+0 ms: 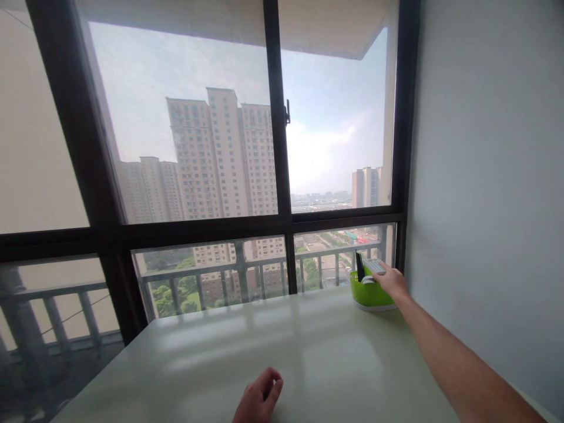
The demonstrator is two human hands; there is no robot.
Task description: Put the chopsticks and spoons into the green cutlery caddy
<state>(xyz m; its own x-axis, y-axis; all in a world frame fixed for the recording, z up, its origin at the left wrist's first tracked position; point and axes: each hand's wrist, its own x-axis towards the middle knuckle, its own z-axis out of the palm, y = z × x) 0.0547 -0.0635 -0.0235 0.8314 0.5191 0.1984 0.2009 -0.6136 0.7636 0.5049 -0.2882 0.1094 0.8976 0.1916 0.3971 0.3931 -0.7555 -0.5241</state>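
Note:
At the far right of the table, my right hand (391, 281) reaches over a green basket (369, 295) with a white base. Its fingers are closed on the near end of a flat light-grey object (372, 266) with faint rows on its face, held above the rim. Too little shows to tell its exact kind. A thin black item (359, 267) stands upright in the basket, beside a rounded white piece (368, 280). Near the front edge of the view, my left hand (261, 398) rests by the tabletop with curled fingers and nothing visible in them.
The pale glossy table (308, 346) reaches to a dark-framed window (282, 218). A plain wall (489, 176) rises close along the right side, beside the basket and my right arm. Outside are a railing (220, 269) and tall buildings (222, 153).

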